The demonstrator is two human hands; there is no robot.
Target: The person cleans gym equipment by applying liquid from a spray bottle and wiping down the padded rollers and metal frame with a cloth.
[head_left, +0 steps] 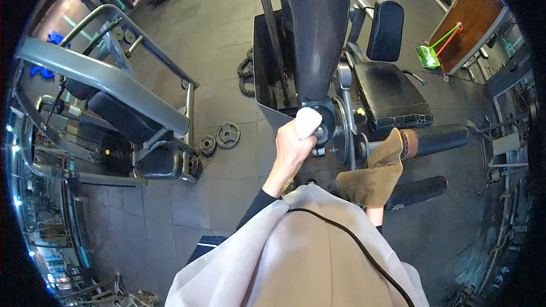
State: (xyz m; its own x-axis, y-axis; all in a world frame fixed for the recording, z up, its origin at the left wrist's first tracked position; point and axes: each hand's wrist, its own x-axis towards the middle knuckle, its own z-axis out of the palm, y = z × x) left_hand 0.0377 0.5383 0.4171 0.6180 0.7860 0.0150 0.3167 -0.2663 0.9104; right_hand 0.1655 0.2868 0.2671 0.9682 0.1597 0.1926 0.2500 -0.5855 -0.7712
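My left hand (292, 146) is closed around a white rounded object (308, 122), which looks like the top of a spray bottle; its lower part is hidden. It is in front of the leg machine's dark upright (318, 40), near the round pivot. Draped over my right hand is a brown cloth (375, 176), so only the wrist (374, 216) shows. The cloth's upper end is against or just in front of the brown-ended black roller pad (435, 140). A second black roller (418, 192) lies lower, beside the cloth. The machine's cracked black seat (392, 96) is just beyond.
A grey-framed machine (108, 85) fills the left side. Weight plates (228, 135) and a coiled rope (245, 74) lie on the dark floor. At the far right a green dustpan (427, 57) leans by a brown board (472, 20). A black cord (358, 239) crosses my light garment.
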